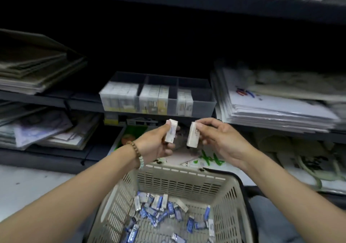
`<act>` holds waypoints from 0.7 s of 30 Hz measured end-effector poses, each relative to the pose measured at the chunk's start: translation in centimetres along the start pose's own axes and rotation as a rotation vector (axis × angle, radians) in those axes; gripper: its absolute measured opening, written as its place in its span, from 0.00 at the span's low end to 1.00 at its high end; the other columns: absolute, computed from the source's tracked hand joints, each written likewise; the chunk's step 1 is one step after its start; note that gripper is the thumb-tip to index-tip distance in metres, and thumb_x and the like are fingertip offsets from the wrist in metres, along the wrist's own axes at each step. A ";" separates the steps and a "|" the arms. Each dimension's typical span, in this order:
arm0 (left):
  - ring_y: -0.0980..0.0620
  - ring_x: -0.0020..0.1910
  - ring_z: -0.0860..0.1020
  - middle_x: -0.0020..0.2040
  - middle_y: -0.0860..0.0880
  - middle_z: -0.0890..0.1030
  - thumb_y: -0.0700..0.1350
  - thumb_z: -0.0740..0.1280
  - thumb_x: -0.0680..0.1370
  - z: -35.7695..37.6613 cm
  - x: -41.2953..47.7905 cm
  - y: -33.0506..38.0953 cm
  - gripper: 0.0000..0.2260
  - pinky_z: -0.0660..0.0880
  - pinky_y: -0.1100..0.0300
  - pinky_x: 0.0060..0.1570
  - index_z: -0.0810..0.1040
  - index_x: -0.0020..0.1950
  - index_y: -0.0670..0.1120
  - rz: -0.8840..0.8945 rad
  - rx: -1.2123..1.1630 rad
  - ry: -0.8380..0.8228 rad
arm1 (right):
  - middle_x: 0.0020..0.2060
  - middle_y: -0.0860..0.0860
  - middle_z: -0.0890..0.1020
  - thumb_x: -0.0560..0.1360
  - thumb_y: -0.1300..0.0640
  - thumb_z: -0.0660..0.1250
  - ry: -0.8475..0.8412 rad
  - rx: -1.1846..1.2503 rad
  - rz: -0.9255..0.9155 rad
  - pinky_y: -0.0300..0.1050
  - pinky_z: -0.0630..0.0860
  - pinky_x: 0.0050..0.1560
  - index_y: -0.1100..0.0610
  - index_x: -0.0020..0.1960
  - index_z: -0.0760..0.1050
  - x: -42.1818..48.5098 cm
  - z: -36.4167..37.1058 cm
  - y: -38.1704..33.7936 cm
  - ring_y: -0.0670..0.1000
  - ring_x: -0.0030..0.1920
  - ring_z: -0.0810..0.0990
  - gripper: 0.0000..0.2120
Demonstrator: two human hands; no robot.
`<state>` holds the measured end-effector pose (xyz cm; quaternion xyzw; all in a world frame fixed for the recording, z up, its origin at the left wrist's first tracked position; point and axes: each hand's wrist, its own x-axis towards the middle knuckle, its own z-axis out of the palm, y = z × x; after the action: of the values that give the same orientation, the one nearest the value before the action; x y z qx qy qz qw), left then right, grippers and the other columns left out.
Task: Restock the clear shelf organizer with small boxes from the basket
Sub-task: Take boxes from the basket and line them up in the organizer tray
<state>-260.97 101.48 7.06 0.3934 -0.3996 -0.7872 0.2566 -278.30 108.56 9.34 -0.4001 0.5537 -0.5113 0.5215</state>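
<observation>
My left hand [156, 143] grips a small white box [171, 131] upright. A second small white box [192, 135] is held upright by my right hand [222, 138], a short gap apart from the first. Both hands hover above the far rim of the beige plastic basket [179, 184], just below the clear shelf organizer [203, 105]. The organizer has three compartments: the left and middle ones are packed with upright boxes [119, 97], the right one holds only a few at its left side. Several small blue-and-white boxes [155, 208] lie loose on the basket's floor.
Stacks of flat packaged sheets [31, 70] lie on the shelf left of the organizer, and stacked white bags [277, 100] to its right. A lower shelf holds more flat items [46, 130]. A dark shelf board [187, 1] runs overhead.
</observation>
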 end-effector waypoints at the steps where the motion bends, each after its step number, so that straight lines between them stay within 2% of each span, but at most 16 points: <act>1: 0.55 0.24 0.66 0.36 0.48 0.70 0.54 0.54 0.81 0.5 0.1 0.5 0.17 0.63 0.66 0.23 0.73 0.55 0.43 0.010 -0.012 -0.013 | 0.37 0.49 0.84 0.73 0.59 0.69 0.010 0.025 -0.018 0.34 0.75 0.35 0.57 0.49 0.80 0.2 0.2 -0.4 0.43 0.36 0.80 0.06; 5: 0.55 0.26 0.67 0.35 0.48 0.75 0.58 0.53 0.80 1.8 0.2 1.3 0.23 0.65 0.64 0.26 0.74 0.61 0.41 0.030 0.054 -0.099 | 0.37 0.50 0.84 0.72 0.59 0.70 0.031 0.052 -0.051 0.33 0.76 0.37 0.57 0.48 0.81 0.6 0.9 -1.1 0.43 0.36 0.81 0.06; 9: 0.56 0.28 0.67 0.33 0.50 0.73 0.63 0.49 0.78 2.6 0.0 1.4 0.27 0.68 0.65 0.28 0.74 0.57 0.43 0.045 0.201 -0.152 | 0.37 0.50 0.84 0.72 0.59 0.71 0.075 0.064 -0.093 0.32 0.76 0.37 0.57 0.48 0.82 0.9 1.0 -1.3 0.43 0.36 0.81 0.06; 11: 0.57 0.28 0.68 0.33 0.52 0.74 0.62 0.54 0.76 2.6 -0.3 1.5 0.24 0.69 0.66 0.29 0.74 0.55 0.44 0.076 0.227 -0.203 | 0.37 0.50 0.85 0.72 0.59 0.70 0.061 0.072 -0.094 0.33 0.77 0.39 0.57 0.48 0.81 0.9 1.0 -1.4 0.43 0.36 0.81 0.05; 13: 0.58 0.30 0.70 0.36 0.52 0.74 0.55 0.63 0.72 2.1 -0.5 1.8 0.20 0.69 0.67 0.30 0.74 0.57 0.43 0.124 0.263 -0.267 | 0.37 0.51 0.84 0.71 0.60 0.70 0.037 0.083 -0.077 0.33 0.78 0.39 0.59 0.48 0.81 0.8 0.9 -1.4 0.44 0.37 0.82 0.06; 16: 0.57 0.33 0.69 0.39 0.50 0.72 0.43 0.65 0.76 1.0 -0.5 2.3 0.16 0.69 0.66 0.35 0.71 0.62 0.41 0.186 0.443 -0.346 | 0.36 0.52 0.84 0.70 0.61 0.71 0.025 0.111 -0.063 0.33 0.78 0.39 0.61 0.48 0.80 0.7 1.0 -1.6 0.45 0.37 0.82 0.07; 18: 0.56 0.35 0.70 0.38 0.51 0.74 0.43 0.65 0.77 0.5 -0.4 2.6 0.18 0.70 0.65 0.37 0.66 0.64 0.40 0.207 0.544 -0.304 | 0.39 0.53 0.85 0.71 0.61 0.71 0.009 0.155 -0.042 0.34 0.79 0.39 0.61 0.51 0.79 0.7 1.1 -1.6 0.46 0.38 0.83 0.09; 21: 0.56 0.36 0.73 0.39 0.50 0.77 0.51 0.71 0.70 0.3 -0.6 3.2 0.26 0.70 0.60 0.40 0.63 0.61 0.45 0.224 0.611 -0.208 | 0.48 0.57 0.84 0.71 0.59 0.71 -0.070 0.212 0.015 0.35 0.79 0.41 0.60 0.56 0.78 0.5 1.1 -1.9 0.48 0.43 0.83 0.15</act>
<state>-260.56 100.29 10.03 0.3233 -0.6817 -0.6341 0.1694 -277.43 107.56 11.24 -0.3560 0.4810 -0.5488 0.5837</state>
